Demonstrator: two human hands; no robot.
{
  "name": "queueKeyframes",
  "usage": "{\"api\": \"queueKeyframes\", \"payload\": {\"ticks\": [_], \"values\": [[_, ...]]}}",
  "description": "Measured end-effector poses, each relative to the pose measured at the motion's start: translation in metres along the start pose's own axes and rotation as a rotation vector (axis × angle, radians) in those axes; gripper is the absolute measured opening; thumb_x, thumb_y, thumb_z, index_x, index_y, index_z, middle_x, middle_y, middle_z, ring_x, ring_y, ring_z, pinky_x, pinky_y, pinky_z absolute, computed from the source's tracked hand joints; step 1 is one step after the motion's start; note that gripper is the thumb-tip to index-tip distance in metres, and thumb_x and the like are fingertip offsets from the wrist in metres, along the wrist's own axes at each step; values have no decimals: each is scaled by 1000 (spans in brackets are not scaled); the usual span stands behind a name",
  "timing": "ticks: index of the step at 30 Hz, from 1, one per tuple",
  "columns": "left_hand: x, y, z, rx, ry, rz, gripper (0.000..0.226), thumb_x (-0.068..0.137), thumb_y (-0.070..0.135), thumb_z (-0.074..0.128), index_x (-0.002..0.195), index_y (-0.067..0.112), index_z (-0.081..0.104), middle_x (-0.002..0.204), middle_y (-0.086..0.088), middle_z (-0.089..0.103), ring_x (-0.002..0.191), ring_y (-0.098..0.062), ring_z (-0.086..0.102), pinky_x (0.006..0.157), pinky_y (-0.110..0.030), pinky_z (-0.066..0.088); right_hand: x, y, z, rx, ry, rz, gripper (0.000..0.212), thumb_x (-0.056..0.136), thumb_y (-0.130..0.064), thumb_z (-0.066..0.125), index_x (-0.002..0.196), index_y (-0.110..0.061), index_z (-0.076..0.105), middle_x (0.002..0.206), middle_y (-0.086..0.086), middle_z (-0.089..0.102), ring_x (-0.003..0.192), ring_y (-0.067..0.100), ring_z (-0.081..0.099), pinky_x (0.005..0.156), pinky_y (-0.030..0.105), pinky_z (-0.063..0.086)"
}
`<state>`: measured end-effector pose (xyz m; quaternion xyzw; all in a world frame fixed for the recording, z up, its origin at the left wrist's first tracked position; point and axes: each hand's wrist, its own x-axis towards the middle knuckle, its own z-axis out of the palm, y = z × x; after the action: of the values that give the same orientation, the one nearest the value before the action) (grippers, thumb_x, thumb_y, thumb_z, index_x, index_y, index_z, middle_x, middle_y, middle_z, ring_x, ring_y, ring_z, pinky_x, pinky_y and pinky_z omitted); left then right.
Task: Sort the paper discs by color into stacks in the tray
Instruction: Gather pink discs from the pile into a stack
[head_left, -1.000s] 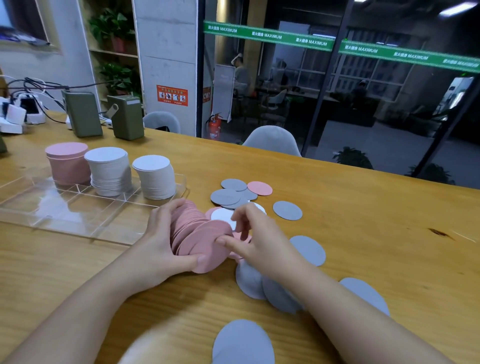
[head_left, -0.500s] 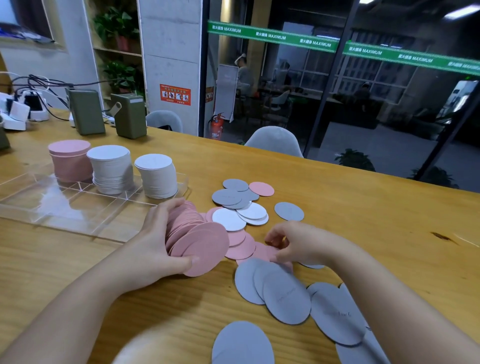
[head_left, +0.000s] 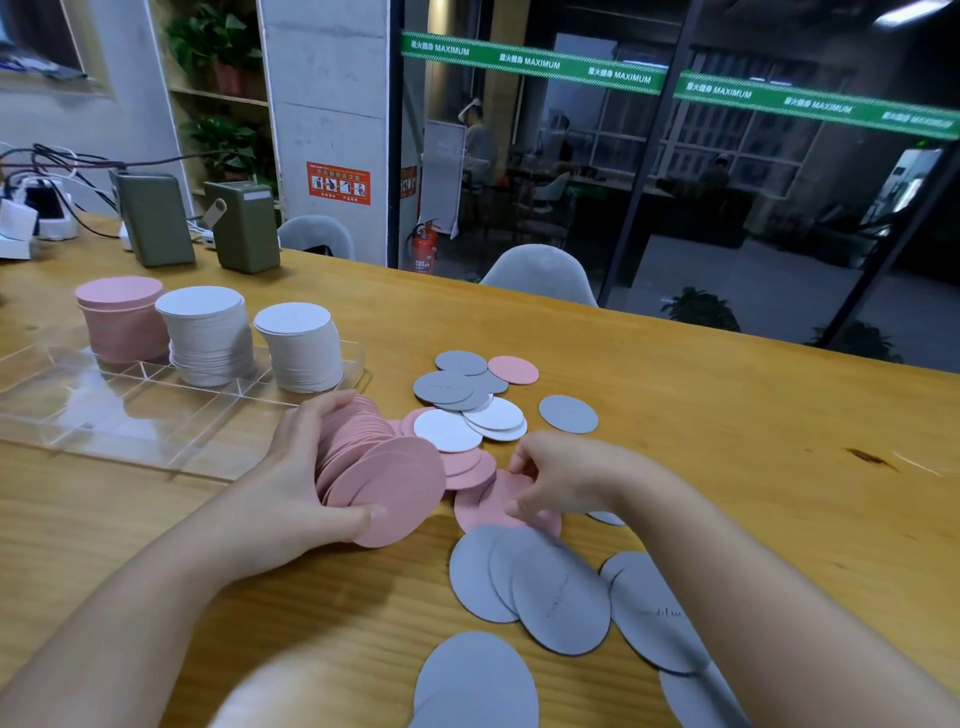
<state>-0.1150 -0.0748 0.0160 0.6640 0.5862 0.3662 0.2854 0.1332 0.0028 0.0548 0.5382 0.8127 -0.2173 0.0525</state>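
Three stacks (head_left: 208, 338) are standing in the tray (head_left: 130, 421); a pink bundle (head_left: 379, 467) is being gripped by the left hand (head_left: 291, 493), a loose pink disc (head_left: 498, 499) pinched by the right hand (head_left: 566, 478); grey discs (head_left: 550, 587) are lying unsorted on the desk (head_left: 727, 441).

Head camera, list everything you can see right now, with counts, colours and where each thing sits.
Tray: one, clear, table left.
Stacks in tray: three, one pink stack, two white stacks.
Loose grey discs: about a dozen, table centre and near edge.
Loose white discs: about three, centre.
Loose pink discs: several, centre.
Green boxes: two, behind tray.
Chairs: two, grey, far side.
Left hand: holds pink bundle.
Right hand: pinches pink disc.
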Motion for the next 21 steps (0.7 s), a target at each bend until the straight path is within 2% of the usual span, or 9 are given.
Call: {"api": "queueKeyframes", "payload": {"ticks": [4, 7, 10, 12, 14, 16, 17, 19, 21], "values": [[-1, 1, 0, -13, 24, 10, 91, 40, 52, 72, 107, 78, 16, 136, 25, 27, 121, 6, 40, 97, -24, 35, -1, 3, 1, 72, 8, 15, 25, 80, -26, 65, 98, -13, 56, 85, 1, 54, 73, 16, 45, 64, 31, 36], [-2, 1, -1, -6, 36, 10, 92, 40, 51, 73, 107, 78, 17, 136, 23, 29, 122, 1, 41, 99, -27, 36, -2, 11, 6, 163, 73, 59, 28, 82, -32, 65, 104, -25, 49, 99, -4, 57, 85, 14, 53, 75, 30, 45], [-2, 2, -2, -12, 35, 17, 93, 40, 49, 73, 110, 77, 19, 137, 23, 30, 123, -2, 41, 101, -29, 38, -4, 15, 3, 197, 171, 80, 23, 89, -27, 57, 110, -21, 54, 105, -1, 60, 94, 17, 58, 82, 34, 48], [-3, 2, -3, -20, 36, 26, 94, 40, 48, 73, 112, 76, 20, 137, 22, 32, 123, -3, 43, 101, -31, 39, -6, 17, 1, 212, 232, 77, 17, 92, -24, 52, 107, -15, 56, 97, 1, 60, 90, 18, 58, 75, 32, 46], [-3, 2, -4, -36, 38, 24, 94, 40, 47, 74, 113, 75, 21, 137, 22, 33, 122, -5, 45, 99, -31, 41, -7, 19, 0, 204, 301, 68, 8, 95, -23, 49, 93, -15, 51, 80, -5, 51, 74, 14, 49, 59, 24, 36], [-5, 2, -5, -47, 42, 22, 95, 40, 46, 74, 116, 73, 22, 137, 23, 34, 122, -3, 45, 99, -31, 41, -9, 20, 0, 191, 367, 64, 17, 96, -20, 46, 80, -17, 42, 73, -6, 42, 68, 13, 42, 53, 22, 28], [-7, 1, -5, -47, 46, 22, 97, 41, 46, 75, 118, 72, 23, 137, 25, 34, 123, -2, 44, 99, -31, 41, -10, 21, 0, 202, 390, 57, 20, 97, -18, 44, 77, -19, 40, 75, -5, 43, 71, 15, 43, 54, 22, 28], [-11, 0, -6, -48, 53, 20, 99, 42, 44, 76, 121, 69, 23, 137, 28, 32, 124, 2, 41, 99, -30, 40, -13, 21, -1, 262, 438, 37, 13, 97, -16, 42, 86, -19, 46, 89, -1, 48, 88, 19, 46, 62, 23, 33], [-18, -1, -7, -49, 56, 14, 99, 42, 44, 76, 122, 69, 22, 136, 30, 31, 124, 3, 41, 99, -30, 40, -16, 19, -4, 305, 475, 30, 14, 98, -16, 40, 107, -15, 51, 106, 1, 50, 103, 20, 46, 77, 26, 35]]}}
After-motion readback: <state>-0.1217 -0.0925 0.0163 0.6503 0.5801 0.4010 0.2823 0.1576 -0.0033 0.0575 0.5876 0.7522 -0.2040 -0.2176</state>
